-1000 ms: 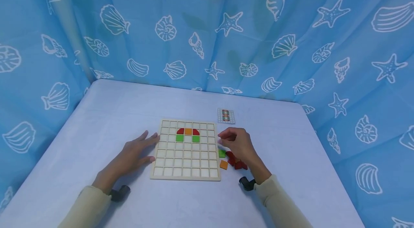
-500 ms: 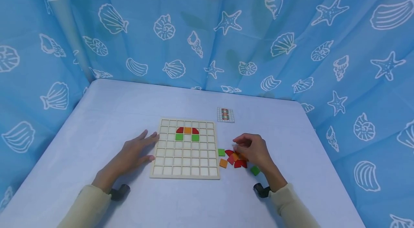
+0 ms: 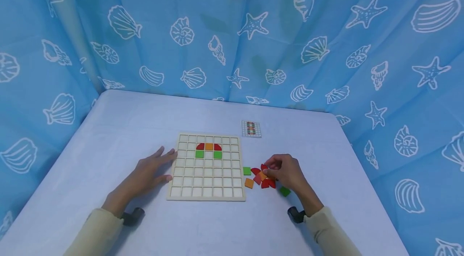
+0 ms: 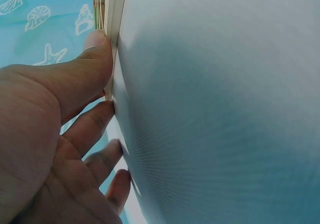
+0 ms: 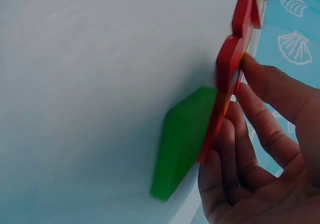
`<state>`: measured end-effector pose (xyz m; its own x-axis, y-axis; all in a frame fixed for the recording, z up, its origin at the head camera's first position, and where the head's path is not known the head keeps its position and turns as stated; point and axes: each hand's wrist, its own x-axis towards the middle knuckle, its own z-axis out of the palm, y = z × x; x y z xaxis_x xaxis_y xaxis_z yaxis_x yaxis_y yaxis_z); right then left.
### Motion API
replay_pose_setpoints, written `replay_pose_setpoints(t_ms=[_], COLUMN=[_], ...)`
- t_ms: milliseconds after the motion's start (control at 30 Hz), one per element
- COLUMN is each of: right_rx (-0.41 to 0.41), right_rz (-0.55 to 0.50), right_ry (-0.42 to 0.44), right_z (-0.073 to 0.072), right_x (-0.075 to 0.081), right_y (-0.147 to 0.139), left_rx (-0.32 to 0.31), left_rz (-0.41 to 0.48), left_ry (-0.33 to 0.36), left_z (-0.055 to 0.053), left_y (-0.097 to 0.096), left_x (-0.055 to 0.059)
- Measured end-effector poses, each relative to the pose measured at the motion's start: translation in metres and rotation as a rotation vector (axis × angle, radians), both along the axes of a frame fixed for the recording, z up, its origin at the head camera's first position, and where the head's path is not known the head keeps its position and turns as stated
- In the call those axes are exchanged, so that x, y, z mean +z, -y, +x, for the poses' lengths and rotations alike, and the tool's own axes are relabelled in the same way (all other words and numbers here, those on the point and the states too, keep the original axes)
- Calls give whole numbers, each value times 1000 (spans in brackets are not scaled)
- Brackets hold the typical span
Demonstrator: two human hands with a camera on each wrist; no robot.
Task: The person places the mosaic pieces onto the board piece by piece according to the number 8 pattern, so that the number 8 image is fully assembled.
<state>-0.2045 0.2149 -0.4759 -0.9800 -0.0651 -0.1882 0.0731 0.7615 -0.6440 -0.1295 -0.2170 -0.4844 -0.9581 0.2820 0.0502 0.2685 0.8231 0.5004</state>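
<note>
A pale wooden grid board (image 3: 208, 198) lies on the table in the head view. In its upper part, red quarter-round tiles (image 3: 200, 146) flank an orange square (image 3: 209, 146), with a green square (image 3: 199, 154) below each. My left hand (image 3: 146, 173) rests at the board's left edge, fingers spread, thumb and fingertips against the rim (image 4: 111, 14). My right hand (image 3: 288, 172) is over a loose heap of red and orange tiles (image 3: 257, 178) right of the board. Its thumb and index finger pinch a red tile (image 3: 264, 166) at the heap's top.
A small printed pattern card (image 3: 251, 129) lies beyond the board's upper right corner. Near the heap are a green square (image 3: 247, 171), an orange square (image 3: 249, 183) and another green tile (image 3: 284, 191), partly under the right hand. A blue shell-patterned curtain (image 3: 217, 18) surrounds the white table (image 3: 145, 115).
My right hand has moved right from the board's edge to the heap, then slightly lower, and its fingertips have closed on a red tile. The left hand has stayed at the board.
</note>
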Motion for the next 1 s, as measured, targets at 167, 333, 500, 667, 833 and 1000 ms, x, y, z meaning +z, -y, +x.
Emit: replay_pose_setpoints(t_ms=[167, 333, 500, 667, 833, 1000], right_rx=[41, 41, 61, 125, 187, 239], right_rz=[-52, -105, -160, -229, -259, -265], right_ry=[-32, -79, -111, -121, -107, -119], right_z=[-3, -5, -5, -4, -4, -4], right_x=[-2, -1, 4, 6, 6, 6], right_y=[7, 24, 49, 75, 101, 123], left_rx=[7, 15, 18, 14, 16, 11], left_rz=[2, -3, 0, -1, 9, 7], left_ry=[8, 17, 20, 17, 28, 20], left_z=[-1, -1, -1, -1, -1, -1], left_y=[0, 0, 0, 0, 0, 1], left_x=[-2, -2, -2, -1, 0, 1])
